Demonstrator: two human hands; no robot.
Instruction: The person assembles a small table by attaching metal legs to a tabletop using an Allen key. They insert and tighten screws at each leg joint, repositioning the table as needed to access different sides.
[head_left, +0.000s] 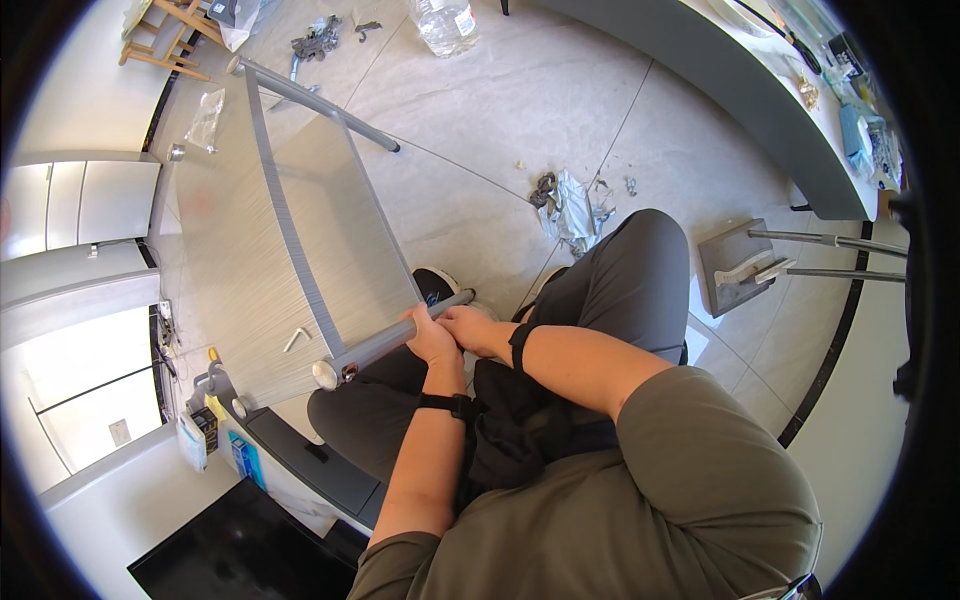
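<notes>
A piece of furniture with pale wood-grain panels (pixel 235 240) and round grey metal legs lies on its side in front of me on the left. The near metal leg (pixel 385 346) runs along its closest edge, with a white round cap at its left end. My left hand (pixel 432 338) is closed around this leg towards its right end. Close beside it, my right hand (pixel 470 329) has its fingers curled in at the leg; what they hold, if anything, is hidden. A small L-shaped hex key (pixel 297 339) rests on the panel. Another metal leg (pixel 315 103) edges the far side.
Crumpled silver wrapping (pixel 572 210) lies on the tiled floor ahead. A clear plastic bottle (pixel 445 27) stands farther off, near grey scraps (pixel 317 38). A wooden stool (pixel 170 38) is at far left, a dustpan-like tool (pixel 738 268) at right, a curved counter (pixel 720 105) beyond.
</notes>
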